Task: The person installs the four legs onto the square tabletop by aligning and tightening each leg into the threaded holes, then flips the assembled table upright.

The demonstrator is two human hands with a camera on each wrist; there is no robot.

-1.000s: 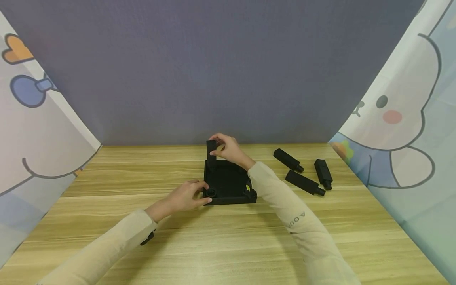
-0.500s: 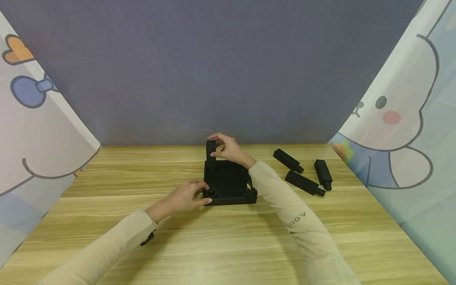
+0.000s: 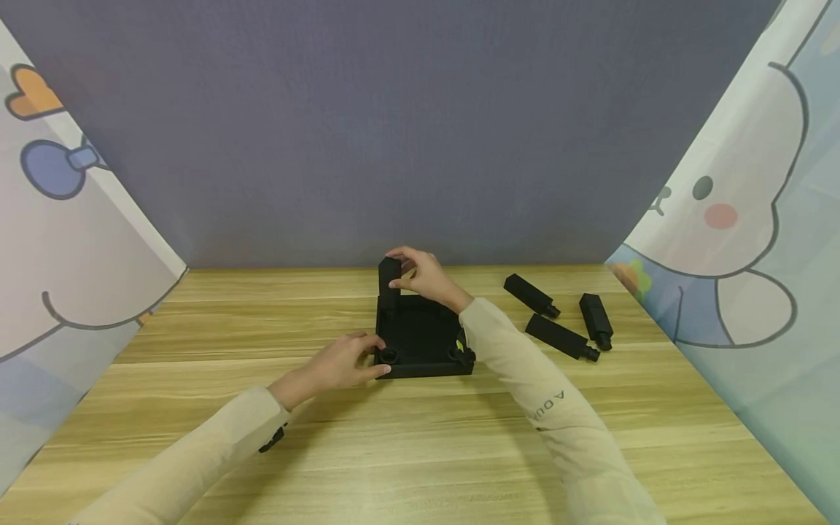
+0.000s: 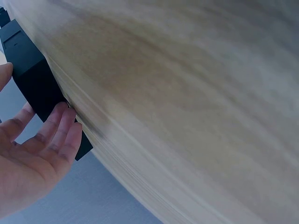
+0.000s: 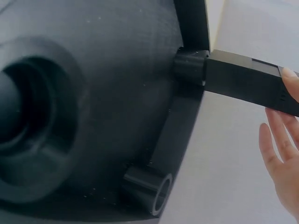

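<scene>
Underneath, a table [image 3: 420,445] of stripy wood is seen. A shallow, square black tray [image 3: 423,335] is held at its near left corner by the left hand [image 3: 341,361]. A long, smooth black block [image 3: 389,277] is pinched upright by the right hand [image 3: 428,278], touching the tray's round far-left tube [image 5: 189,66].

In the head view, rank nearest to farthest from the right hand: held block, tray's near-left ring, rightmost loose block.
1. Held block: in the right hand.
2. Near-left ring: tray corner, beside the left hand.
3. Rightmost loose block: table, right side.
</scene>
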